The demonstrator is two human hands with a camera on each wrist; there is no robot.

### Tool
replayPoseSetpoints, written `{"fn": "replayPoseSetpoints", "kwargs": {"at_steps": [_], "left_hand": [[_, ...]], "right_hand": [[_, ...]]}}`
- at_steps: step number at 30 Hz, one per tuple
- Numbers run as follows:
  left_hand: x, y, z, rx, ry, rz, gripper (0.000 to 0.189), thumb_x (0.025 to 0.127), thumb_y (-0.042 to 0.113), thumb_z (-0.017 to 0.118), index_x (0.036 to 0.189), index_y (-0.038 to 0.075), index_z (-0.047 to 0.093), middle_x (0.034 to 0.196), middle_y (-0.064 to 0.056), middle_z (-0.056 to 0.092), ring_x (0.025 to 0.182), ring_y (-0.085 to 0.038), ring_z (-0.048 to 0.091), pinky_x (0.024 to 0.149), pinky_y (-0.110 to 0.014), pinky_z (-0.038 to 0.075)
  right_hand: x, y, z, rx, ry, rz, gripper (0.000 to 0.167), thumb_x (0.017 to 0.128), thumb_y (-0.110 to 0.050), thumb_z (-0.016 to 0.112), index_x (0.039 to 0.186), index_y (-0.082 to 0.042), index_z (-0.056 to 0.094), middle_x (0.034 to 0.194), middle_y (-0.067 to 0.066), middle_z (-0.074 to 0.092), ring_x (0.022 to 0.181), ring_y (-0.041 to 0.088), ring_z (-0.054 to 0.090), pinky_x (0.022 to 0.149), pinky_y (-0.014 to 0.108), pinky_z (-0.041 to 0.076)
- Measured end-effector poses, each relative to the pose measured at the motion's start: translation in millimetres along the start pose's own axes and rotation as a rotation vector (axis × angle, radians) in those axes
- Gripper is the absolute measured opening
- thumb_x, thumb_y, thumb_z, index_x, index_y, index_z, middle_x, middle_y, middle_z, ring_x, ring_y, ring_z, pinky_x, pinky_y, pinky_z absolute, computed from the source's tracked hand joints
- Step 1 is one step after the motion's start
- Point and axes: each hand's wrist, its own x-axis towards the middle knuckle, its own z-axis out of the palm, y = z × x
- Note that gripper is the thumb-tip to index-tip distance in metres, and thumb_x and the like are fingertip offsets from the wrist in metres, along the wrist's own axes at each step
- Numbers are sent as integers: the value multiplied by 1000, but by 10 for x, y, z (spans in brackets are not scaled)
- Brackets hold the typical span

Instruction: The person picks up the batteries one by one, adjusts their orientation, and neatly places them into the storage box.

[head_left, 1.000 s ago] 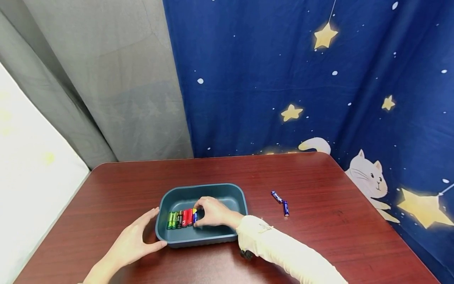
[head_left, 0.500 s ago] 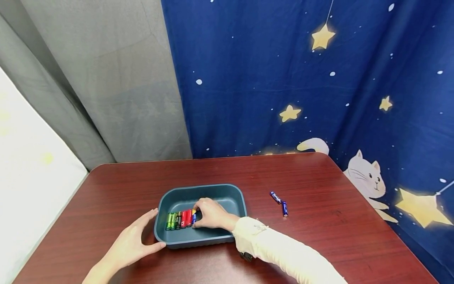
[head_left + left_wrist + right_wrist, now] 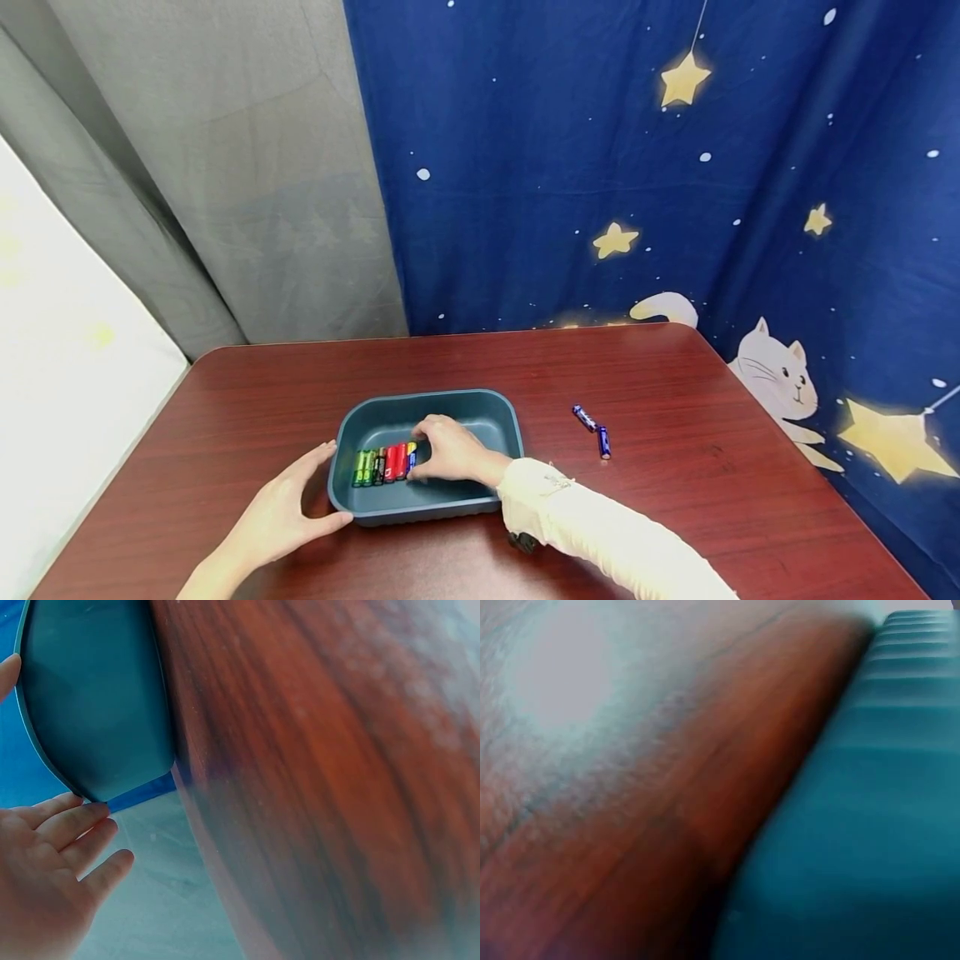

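A dark teal tray (image 3: 420,507) sits on the table in the head view. Inside it a row of batteries lies side by side: green ones (image 3: 364,468), a black one (image 3: 379,467), red ones (image 3: 395,462) and a blue one with a yellow end (image 3: 412,460) at the right. My right hand (image 3: 452,450) reaches into the tray and pinches that blue battery by its two ends, thumb nearest me. With fingers and thumb spread, my left hand (image 3: 273,512) touches the tray's left side. The left wrist view shows that hand's fingers (image 3: 75,823) extended against the tray's rim (image 3: 34,739).
Two more blue batteries, one angled (image 3: 584,417) and one nearly straight (image 3: 604,442), lie on the reddish wooden table (image 3: 675,500) right of the tray. A blue star-patterned curtain (image 3: 525,167) and a grey curtain (image 3: 247,167) hang behind. Only tray wall (image 3: 870,825) and tabletop show in the right wrist view.
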Motion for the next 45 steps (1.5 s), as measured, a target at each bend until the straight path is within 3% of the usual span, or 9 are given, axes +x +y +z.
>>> {"fn": "replayPoseSetpoints", "kwargs": {"at_steps": [8,17,25,33,38,45], "left_hand": [[-1,-1,11,-7,6,0,90,63,61,71,131,9,45,131,-11,48,117,-29,47,89,-53,42],[4,0,0,-10,1,-4,90,63,60,72,131,8,45,131,-11,48,117,-30,46,89,-53,42],[14,6,-18,-5,-7,-7,91,63,62,70,132,8,44,131,-11,48,118,-30,46,90,-53,42],[10,3,-25,0,0,-1,91,63,61,70,132,7,45,131,-12,48,117,-30,47,90,-52,42],[8,1,-15,2,-4,-5,90,63,62,70,132,8,45,131,-11,48,117,-29,47,90,-52,42],[5,-4,-10,-3,1,-4,90,63,61,71,131,8,45,131,-11,48,118,-29,46,90,-52,42]], "right_hand": [[-62,-13,-343,168,45,4,53,70,-32,77,112,-3,61,104,5,61,95,16,56,80,21,46],[-250,208,-824,345,226,-47,46,68,-22,79,108,-7,62,102,8,63,90,19,57,74,35,50],[-560,513,-1181,420,342,49,42,70,-14,78,108,-6,63,100,6,64,88,21,57,73,37,51],[-966,975,-1329,419,331,119,41,72,-10,76,110,-3,61,101,11,64,85,20,58,73,36,52],[-1222,990,-1466,405,340,166,40,72,-2,74,109,4,60,100,18,63,84,23,57,72,48,50],[-1507,1194,-1402,351,337,219,39,72,-1,72,108,6,59,101,21,62,84,14,57,72,44,51]]}}
